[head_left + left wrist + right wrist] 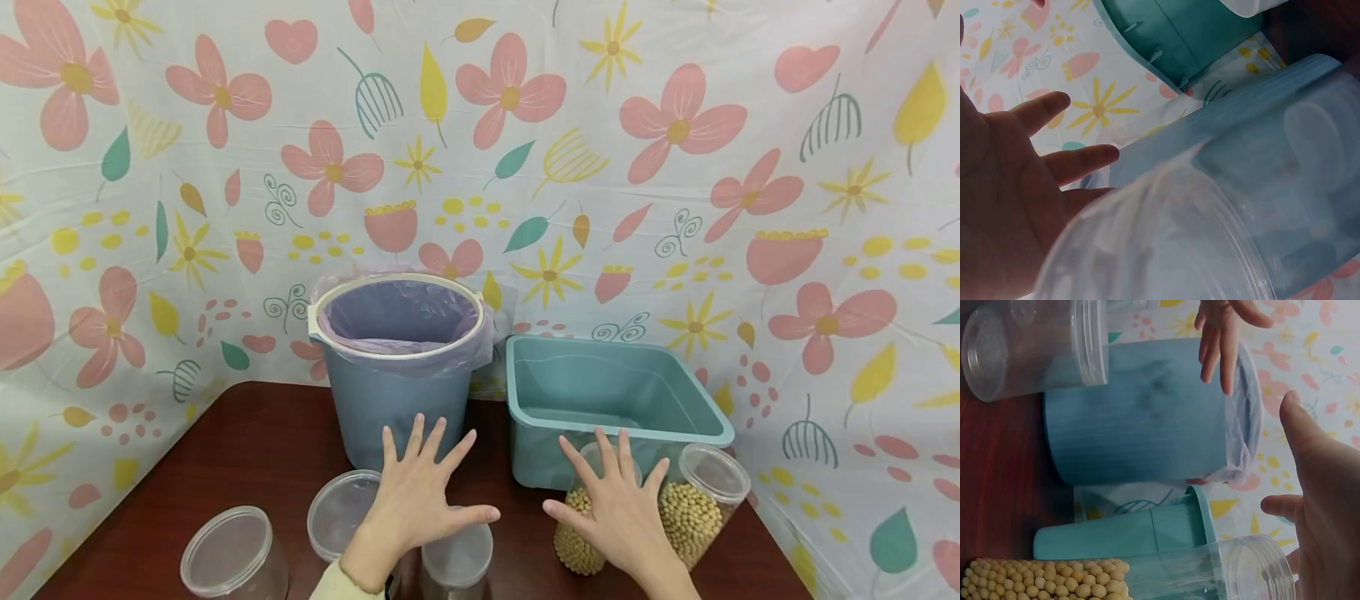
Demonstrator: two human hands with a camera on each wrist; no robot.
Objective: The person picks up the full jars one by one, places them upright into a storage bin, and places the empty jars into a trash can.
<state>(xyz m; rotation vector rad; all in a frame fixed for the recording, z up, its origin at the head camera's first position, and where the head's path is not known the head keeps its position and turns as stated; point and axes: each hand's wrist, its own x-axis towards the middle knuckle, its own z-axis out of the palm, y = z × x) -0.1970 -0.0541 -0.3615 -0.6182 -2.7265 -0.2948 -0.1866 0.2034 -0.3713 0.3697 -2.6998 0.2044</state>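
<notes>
Both hands are spread flat with straight fingers and hold nothing. My left hand hovers over two empty clear jars, just in front of the blue bin. In the left wrist view its palm is beside a clear jar's mouth. My right hand hovers above a soybean jar, and a second soybean jar stands to its right. The right wrist view shows that palm near the open mouth of the soybean jar.
The blue bin has a purple liner. A teal basin stands empty to its right. A third empty clear jar sits at the front left of the dark wood table. A floral cloth walls in the back and sides.
</notes>
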